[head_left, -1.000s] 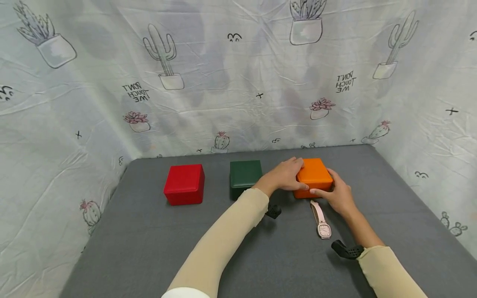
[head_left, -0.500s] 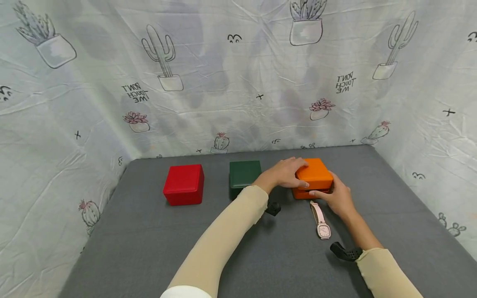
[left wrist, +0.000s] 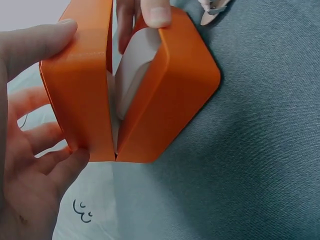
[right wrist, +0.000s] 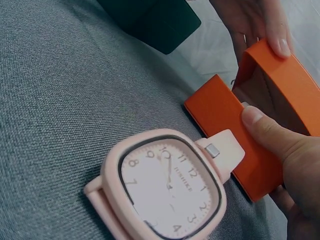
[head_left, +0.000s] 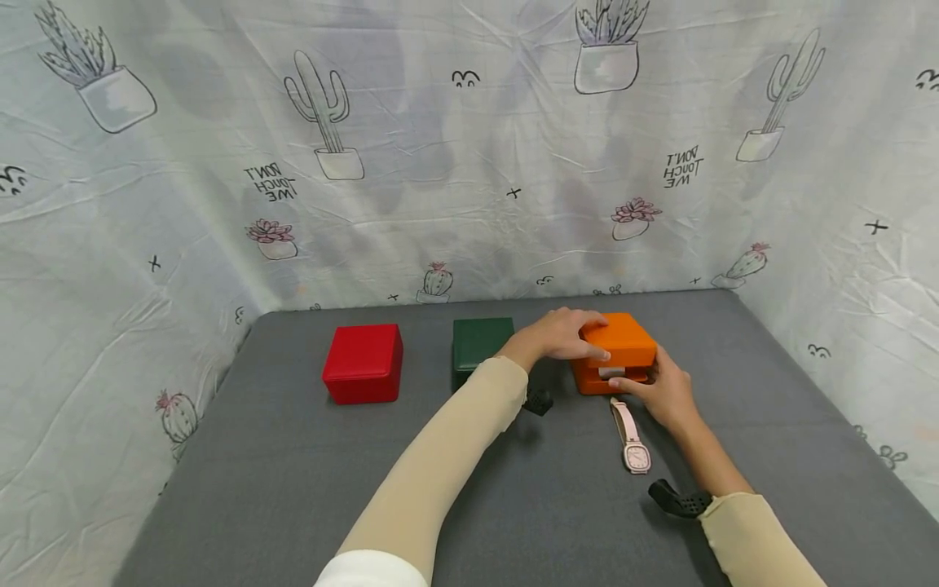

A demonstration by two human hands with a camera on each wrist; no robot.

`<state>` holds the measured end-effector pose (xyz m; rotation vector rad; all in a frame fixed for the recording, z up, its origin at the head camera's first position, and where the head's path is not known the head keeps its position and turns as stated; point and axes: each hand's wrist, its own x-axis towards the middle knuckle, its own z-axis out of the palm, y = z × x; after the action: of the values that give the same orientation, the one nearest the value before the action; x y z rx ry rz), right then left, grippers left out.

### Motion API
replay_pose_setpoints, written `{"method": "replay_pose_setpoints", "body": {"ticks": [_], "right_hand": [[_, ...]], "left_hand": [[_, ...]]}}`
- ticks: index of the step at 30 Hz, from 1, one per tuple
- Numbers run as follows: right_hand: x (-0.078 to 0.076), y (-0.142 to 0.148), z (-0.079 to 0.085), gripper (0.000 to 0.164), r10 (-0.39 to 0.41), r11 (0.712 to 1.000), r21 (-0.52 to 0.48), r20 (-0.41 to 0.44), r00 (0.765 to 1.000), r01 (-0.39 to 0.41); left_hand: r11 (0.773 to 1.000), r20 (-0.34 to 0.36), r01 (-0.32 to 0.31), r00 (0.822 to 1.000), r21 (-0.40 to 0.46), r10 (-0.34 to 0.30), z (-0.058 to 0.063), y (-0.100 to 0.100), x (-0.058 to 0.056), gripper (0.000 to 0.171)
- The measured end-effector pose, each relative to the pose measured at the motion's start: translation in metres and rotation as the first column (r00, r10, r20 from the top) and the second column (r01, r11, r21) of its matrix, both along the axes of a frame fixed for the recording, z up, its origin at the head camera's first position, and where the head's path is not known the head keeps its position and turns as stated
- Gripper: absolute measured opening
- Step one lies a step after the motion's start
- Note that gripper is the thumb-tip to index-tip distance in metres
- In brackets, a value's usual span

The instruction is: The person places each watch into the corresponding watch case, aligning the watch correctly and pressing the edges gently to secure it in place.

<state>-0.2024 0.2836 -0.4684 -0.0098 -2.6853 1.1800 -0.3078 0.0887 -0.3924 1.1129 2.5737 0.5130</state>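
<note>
At the right of the table, my left hand (head_left: 563,334) grips the lid (left wrist: 82,100) of an orange watch box (head_left: 622,334), thumb on the front and fingers behind. The lid is tilted up from the base (left wrist: 172,95) on its hinge. Through the gap a pale cushion (left wrist: 139,55) shows. My right hand (head_left: 667,391) holds the base, its thumb over the front edge and its fingers around the side, partly hidden. In front of the box lies a pink wristwatch (right wrist: 165,185), its square dial face up and its strap end close to the base.
A dark green box (head_left: 482,342) stands left of the orange one, partly behind my left forearm. Farther left is a red box (head_left: 363,363), lid down. A grey cloth (head_left: 293,489) covers the table; a printed curtain (head_left: 411,163) hangs behind it.
The orange box's lid, flush on its base a second ago, has swung up at the front with my left hand. My right hand has stayed at the base.
</note>
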Motion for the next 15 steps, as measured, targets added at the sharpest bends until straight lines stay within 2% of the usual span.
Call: {"method": "replay_pose_setpoints", "body": {"ticks": [10,15], "right_hand": [[-0.0012,-0.0022,0.0042,0.092,0.008,0.999,-0.038,0.045,0.999,-0.006],[-0.0025,-0.0005,0.0021,0.095,0.018,0.998,-0.053,0.032,0.999,-0.016]], "left_hand": [[0.992,0.133,-0.084,0.989,0.099,0.07,0.0023,-0.0035,-0.0067,0.059],[0.969,0.198,-0.132,0.976,0.211,0.09,0.0001,-0.0028,-0.0102,0.054]]}}
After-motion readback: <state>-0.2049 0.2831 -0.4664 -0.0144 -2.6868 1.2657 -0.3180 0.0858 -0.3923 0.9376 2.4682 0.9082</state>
